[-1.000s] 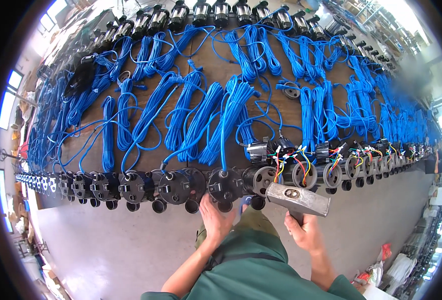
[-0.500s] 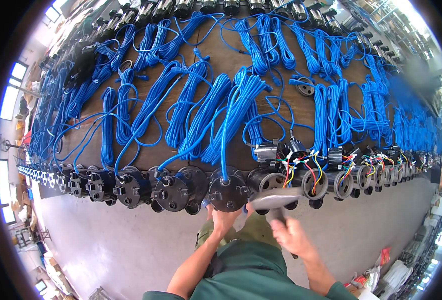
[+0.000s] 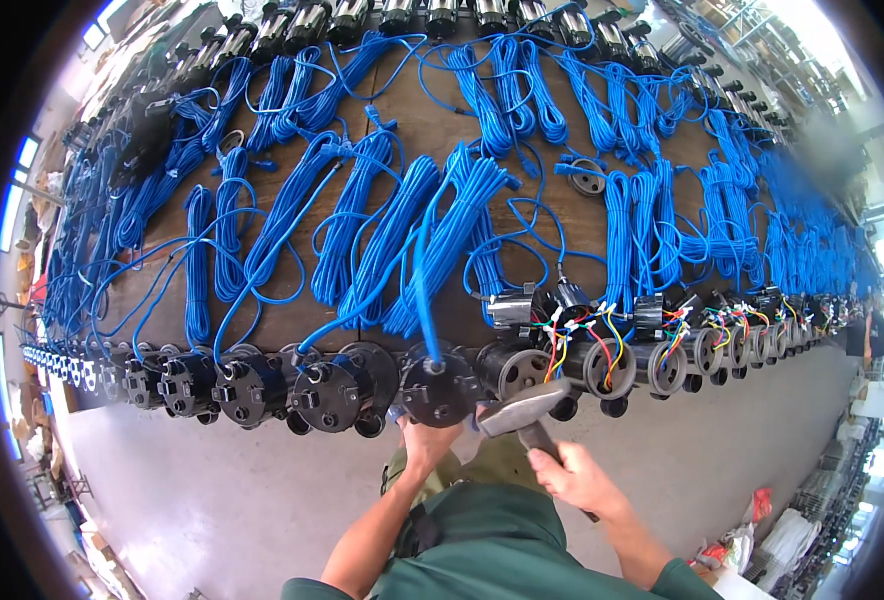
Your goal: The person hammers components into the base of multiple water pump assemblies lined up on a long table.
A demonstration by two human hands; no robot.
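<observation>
My right hand (image 3: 579,478) is wrapped round the dark handle of a hammer (image 3: 525,408). The hammer's grey metal head is beside the right edge of a black cylindrical pump housing (image 3: 442,396), apparently just off it. A round black cap with small fittings closes the housing's near end, and a blue cable rises from it. My left hand (image 3: 429,445) grips this housing from below, its fingers partly hidden behind the cap. Right of it lies an open-ended black housing (image 3: 515,374), with coloured wires (image 3: 562,340) showing at the one beyond.
A row of similar capped housings (image 3: 247,385) lines the table's near edge to the left; open ones with loose wires (image 3: 662,365) continue right. Bundled blue cables (image 3: 392,240) cover much of the brown table (image 3: 562,220). More cylinders (image 3: 352,18) stand along the far edge.
The hammer has come lower and slightly left, and is less blurred. My right hand moved with it. The whole view has shifted, so the table appears further left; my left hand stays at the housing.
</observation>
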